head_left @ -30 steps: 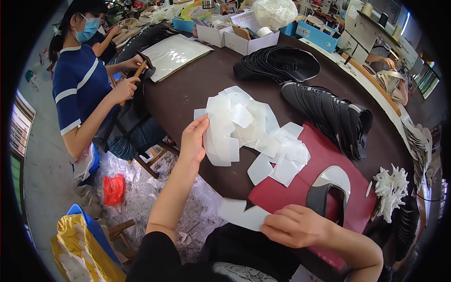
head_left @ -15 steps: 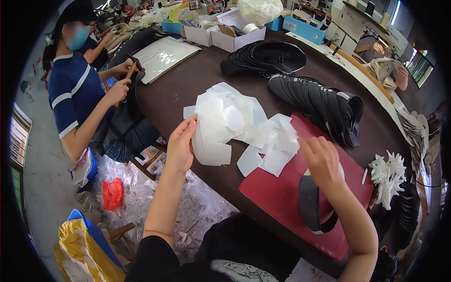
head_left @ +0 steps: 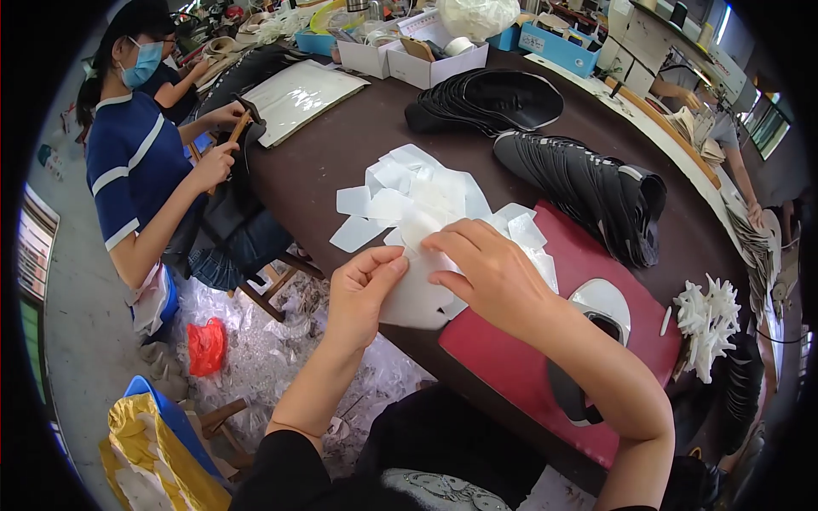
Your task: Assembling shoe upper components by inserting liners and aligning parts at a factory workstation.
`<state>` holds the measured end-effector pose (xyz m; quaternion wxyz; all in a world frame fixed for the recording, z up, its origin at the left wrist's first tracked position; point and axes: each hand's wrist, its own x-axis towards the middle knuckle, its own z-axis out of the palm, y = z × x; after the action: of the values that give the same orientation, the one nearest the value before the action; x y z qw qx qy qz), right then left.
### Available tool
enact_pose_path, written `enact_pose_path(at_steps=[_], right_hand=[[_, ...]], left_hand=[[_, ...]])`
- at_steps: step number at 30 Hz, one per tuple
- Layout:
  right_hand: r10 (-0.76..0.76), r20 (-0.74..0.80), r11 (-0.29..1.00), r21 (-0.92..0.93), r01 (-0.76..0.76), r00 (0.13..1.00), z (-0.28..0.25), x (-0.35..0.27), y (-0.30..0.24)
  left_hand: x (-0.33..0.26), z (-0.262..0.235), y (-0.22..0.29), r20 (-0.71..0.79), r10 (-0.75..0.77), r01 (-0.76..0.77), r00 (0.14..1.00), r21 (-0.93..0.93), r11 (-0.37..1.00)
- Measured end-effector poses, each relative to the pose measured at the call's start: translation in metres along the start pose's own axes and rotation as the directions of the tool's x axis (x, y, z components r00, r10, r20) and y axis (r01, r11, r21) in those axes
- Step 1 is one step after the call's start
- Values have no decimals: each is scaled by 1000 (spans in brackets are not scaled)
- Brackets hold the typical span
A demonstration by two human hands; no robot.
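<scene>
the left hand (head_left: 361, 294) pinches white sheet pieces (head_left: 414, 295) at the near edge of the brown desk (head_left: 336, 140), beside a loose white pile (head_left: 411, 180); the right hand (head_left: 494, 271) curls over their top, whether gripping one i cannot tell.

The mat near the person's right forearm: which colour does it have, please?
The mat is dark red, seen best in the head view.
</scene>
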<state>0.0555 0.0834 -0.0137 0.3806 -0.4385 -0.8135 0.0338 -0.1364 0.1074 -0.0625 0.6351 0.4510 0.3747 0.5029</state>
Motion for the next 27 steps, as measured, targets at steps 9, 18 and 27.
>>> enact_pose_path(at_steps=[9,18,27], right_hand=[[105,114,994,21,-108,988,12,-9,-8],[-50,87,995,-81,57,995,16,-9,-13],[-4,231,999,35,-4,973,-11,-46,-67]], left_hand=[[2,-1,-3,21,23,-24,1000,58,998],[2,2,3,6,-42,41,999,142,989],[50,-28,-5,-134,45,-37,990,61,997]])
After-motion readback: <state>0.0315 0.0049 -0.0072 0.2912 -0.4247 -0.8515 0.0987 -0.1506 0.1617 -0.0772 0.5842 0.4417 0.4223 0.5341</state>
